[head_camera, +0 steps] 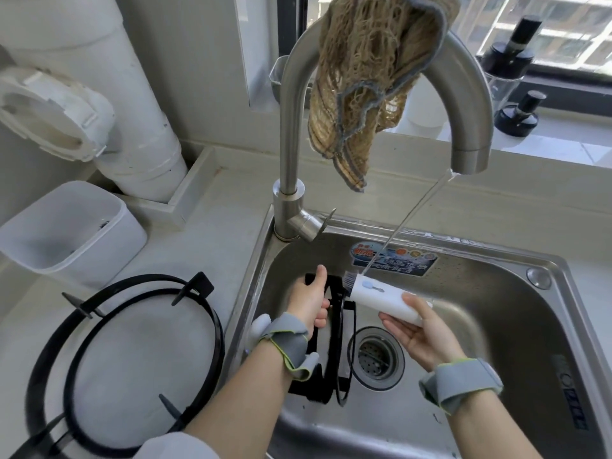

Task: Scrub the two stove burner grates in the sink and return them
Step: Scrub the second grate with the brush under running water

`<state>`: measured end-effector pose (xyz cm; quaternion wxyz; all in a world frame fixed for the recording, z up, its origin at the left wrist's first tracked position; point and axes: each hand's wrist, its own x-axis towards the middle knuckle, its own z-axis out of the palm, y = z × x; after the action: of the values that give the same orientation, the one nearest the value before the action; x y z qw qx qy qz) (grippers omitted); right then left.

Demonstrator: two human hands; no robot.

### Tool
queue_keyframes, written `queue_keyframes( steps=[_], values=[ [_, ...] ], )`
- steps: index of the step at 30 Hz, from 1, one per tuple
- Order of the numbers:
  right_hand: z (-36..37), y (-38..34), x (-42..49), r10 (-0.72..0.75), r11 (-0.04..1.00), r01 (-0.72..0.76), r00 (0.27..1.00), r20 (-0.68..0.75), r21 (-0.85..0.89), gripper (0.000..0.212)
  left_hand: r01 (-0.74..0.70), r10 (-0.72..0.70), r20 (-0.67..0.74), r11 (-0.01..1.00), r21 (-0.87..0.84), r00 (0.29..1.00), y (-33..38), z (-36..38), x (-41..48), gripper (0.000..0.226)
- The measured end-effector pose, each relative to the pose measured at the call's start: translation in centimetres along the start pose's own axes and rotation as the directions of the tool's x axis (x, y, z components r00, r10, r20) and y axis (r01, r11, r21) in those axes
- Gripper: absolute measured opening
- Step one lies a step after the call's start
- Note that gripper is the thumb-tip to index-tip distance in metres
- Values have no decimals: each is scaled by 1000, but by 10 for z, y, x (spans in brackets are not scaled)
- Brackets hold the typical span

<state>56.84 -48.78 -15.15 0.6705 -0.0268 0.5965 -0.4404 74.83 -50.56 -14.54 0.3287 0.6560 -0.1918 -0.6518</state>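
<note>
the left hand (309, 301) is curled round the top edge of one black burner grate (326, 389), which stands on edge inside the steel sink (496, 293). the right hand (427, 336) pinches the white handle of a scrubbing brush (381, 301) between thumb and fingers, with the dark bristles just beside the left hand's thumb, perhaps touching the grate. a thin stream from the faucet (288, 127) lands on the brush. the second grate (193, 286) lies flat on the counter, left of the left hand.
</note>
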Motion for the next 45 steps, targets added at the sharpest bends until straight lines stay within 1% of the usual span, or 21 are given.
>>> queue_keyframes(
  steps=[4, 8, 10, 12, 15, 16, 19, 22, 25, 27, 29, 31, 34, 36, 38, 40, 43, 45],
  values=[
    [2, -6, 7, -15, 1000, 15, 999, -42, 16, 16, 18, -18, 26, 1000, 6, 999, -2, 2, 1, 43],
    [3, 7, 15, -45, 999, 44, 991, -129, -9, 27, 8, -8, 19, 1000, -7, 1000, -5, 0, 2, 49],
    [0, 10, 14, -50, 999, 51, 991, -120, 5, 21, 3, -3, 12, 1000, -17, 1000, -6, -4, 1, 49],
    [-2, 9, 11, -23, 999, 26, 996, -82, 39, 15, -1, 1, 1, 1000, -19, 1000, -8, -8, 0, 47],
    [3, 11, 7, 0, 996, 4, 999, -46, 93, 14, -1, 1, -4, 999, -32, 1000, -9, -10, -3, 48],
    [5, 15, 8, 0, 994, 7, 998, -65, 107, 17, -4, 4, -9, 999, -42, 1000, -9, -10, -3, 48],
    [3, 30, 17, 16, 994, 3, 985, -171, 110, 35, -11, 9, -16, 997, -77, 1000, -13, -12, -4, 46],
    [-4, 36, 21, 4, 1000, 2, 970, -243, 25, 42, -24, 21, -31, 995, -100, 999, -13, -14, -4, 42],
    [-12, 28, 19, -112, 981, 52, 937, -331, -185, 43, -37, 34, -37, 995, -89, 999, -14, -14, -5, 43],
    [-18, 16, 14, -189, 955, 102, 932, -308, -278, 34, -53, 50, -32, 996, -69, 998, -16, -14, -6, 45],
    [-25, 1, 3, -234, 942, 159, 942, -240, -295, 21, -71, 70, -18, 996, -57, 997, -17, -12, -8, 46],
    [-27, -16, -7, -280, 940, 229, 941, -190, -253, 11, -85, 84, -31, 995, -53, 996, -17, -12, -8, 49],
    [-18, -55, -14, -405, 908, 384, 906, -119, -168, 6, -83, 82, -31, 996, -39, 996, -18, -11, -9, 49],
    [0, -83, -14, -457, 881, 445, 888, -48, -159, 6, -90, 90, -28, 996, -22, 996, -17, -10, -12, 48],
    [21, -104, -8, -466, 869, 457, 885, -4, -192, 7, -91, 91, -26, 996, -12, 996, -18, -7, -13, 44],
    [41, -114, 4, -441, 880, 436, 897, 21, -190, 8, -90, 89, -32, 996, -9, 995, -18, -5, -13, 39],
    [56, -121, 18, -388, 917, 389, 921, 23, -95, 11, -83, 83, -24, 996, -8, 996, -18, -1, -16, 34],
    [60, -121, 21, -360, 931, 360, 933, 11, -65, 8, -86, 86, -34, 996, 2, 996, -17, 0, -15, 34]
  ],
)
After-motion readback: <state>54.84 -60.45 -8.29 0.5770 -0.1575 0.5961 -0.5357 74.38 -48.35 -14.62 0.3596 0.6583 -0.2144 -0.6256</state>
